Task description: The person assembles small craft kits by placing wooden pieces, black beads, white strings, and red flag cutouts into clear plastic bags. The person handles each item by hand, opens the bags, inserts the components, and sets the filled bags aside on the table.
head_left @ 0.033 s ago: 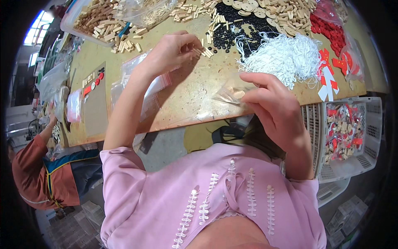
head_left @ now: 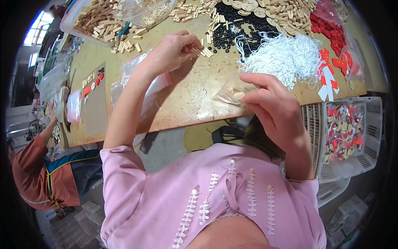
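Over the far middle of the table, my left hand (head_left: 174,52) is closed, its fingertips curled down at a few small pale wooden sticks (head_left: 206,52). How many of them it grips is hidden by the fingers. Lower and to the right, my right hand (head_left: 275,103) pinches the edge of a small clear plastic bag (head_left: 226,94). A few wooden pieces (head_left: 238,94) lie inside that bag, which rests near the table's front edge. Black beads (head_left: 226,37) are heaped just beyond the sticks.
White cords (head_left: 282,56) lie tangled right of centre, beside red pieces (head_left: 327,33). Wooden blocks (head_left: 97,25) fill a container at the far left. Flat clear bags (head_left: 143,103) lie under my left forearm. A crate (head_left: 373,137) of filled bags stands right. A co-worker (head_left: 45,174) is at left.
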Demonstrator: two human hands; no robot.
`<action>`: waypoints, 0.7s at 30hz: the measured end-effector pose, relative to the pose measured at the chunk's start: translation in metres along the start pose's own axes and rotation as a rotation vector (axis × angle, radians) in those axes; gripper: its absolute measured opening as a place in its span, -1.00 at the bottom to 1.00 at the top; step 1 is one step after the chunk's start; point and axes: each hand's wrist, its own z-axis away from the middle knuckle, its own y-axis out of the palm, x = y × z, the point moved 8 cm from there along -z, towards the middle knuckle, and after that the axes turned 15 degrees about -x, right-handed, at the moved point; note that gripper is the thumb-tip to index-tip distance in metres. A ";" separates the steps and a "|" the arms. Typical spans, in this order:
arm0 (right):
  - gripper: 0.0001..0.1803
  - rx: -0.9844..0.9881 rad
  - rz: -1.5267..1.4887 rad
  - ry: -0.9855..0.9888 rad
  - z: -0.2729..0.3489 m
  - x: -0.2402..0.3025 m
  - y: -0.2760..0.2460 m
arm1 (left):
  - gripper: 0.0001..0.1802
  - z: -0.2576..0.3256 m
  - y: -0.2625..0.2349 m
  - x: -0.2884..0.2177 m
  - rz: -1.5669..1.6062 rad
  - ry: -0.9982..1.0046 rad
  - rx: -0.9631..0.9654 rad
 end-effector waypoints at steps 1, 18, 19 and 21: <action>-0.86 0.006 0.005 0.002 0.001 0.000 0.000 | -0.82 -0.001 0.005 0.005 -0.001 -0.016 0.018; -0.89 0.020 -0.051 0.025 -0.001 -0.009 0.007 | -0.77 -0.021 0.018 0.026 -0.055 -0.103 0.329; -0.91 0.021 -0.052 0.026 -0.002 -0.009 0.008 | -0.77 -0.019 0.016 0.025 -0.050 -0.098 0.307; -0.92 0.023 -0.039 0.020 -0.005 -0.009 0.009 | -0.79 -0.017 0.015 0.025 -0.042 -0.091 0.269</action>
